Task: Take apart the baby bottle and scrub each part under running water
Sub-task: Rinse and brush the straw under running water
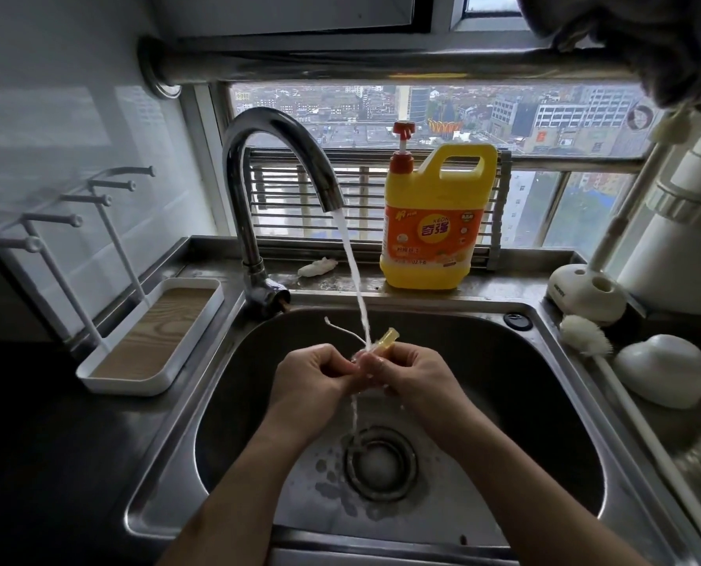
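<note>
Stainless steel sink [483, 332] below a high window over a grey city holds the work: both hands meet above the basin under the tap's stream [355, 271]. Right hand [412, 373] pinches a small translucent yellow bottle part [384, 343] between its fingertips, while the left hand [314, 375] closes its fingers on a thin white brush wire [342, 328] that curves up and away to the left — water strikes where they join and falls on to the drain [381, 459]. Behind, the chrome gooseneck faucet [259, 165] rises from the ledge, and beside it stands a yellow dish soap jug [434, 222] with a red pump, its orange label reading "KEON". At right lie a white bottle brush [585, 339] and a white holder [585, 294]; at left, a white drying rack [152, 332].
</note>
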